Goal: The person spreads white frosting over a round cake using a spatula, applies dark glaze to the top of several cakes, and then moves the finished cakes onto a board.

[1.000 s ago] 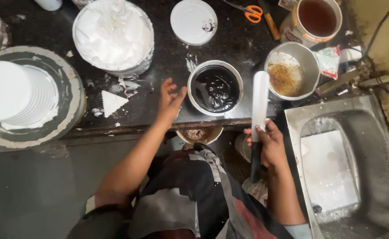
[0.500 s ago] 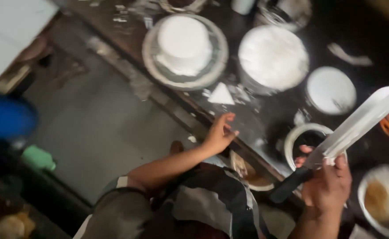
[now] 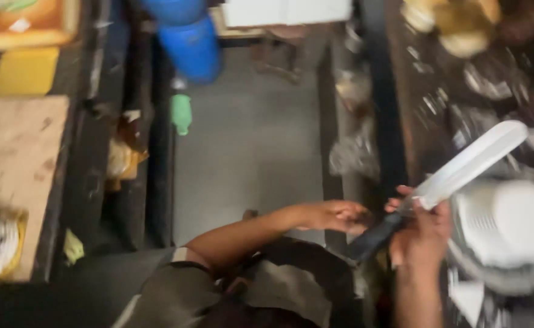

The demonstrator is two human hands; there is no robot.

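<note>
Holding a long palette knife (image 3: 455,173) in the right hand (image 3: 421,234), we record it as follows: dark handle low and to the left, gripped in the fist with the fingers (image 3: 400,203) curled shut around it where handle meets blade; pale flat blade running up and to the right, its rounded tip out over the dark counter (image 3: 418,103). The blade looks coated in white, so we judge it slippery along its flat and best left untouched there; the handle is the only sound place to take hold. We judge the tool light and stiff at the handle, with some spring toward the tip, and long enough that the tip swings wide when the wrist turns. Just below the blade sits a round white cake (image 3: 510,228) on its stand, soft and easily marked; the blade passes above its near edge, though blur keeps us from saying whether the two touch. The left hand (image 3: 333,215) lies just beside the handle, palm down, fingers loosely together and holding nothing that we can see. Further items: a blue drum (image 3: 191,45) and a green bottle (image 3: 180,112) on the grey floor (image 3: 248,152), well apart from both hands; a wooden board (image 3: 15,164) at far left. The whole view is blurred.
</note>
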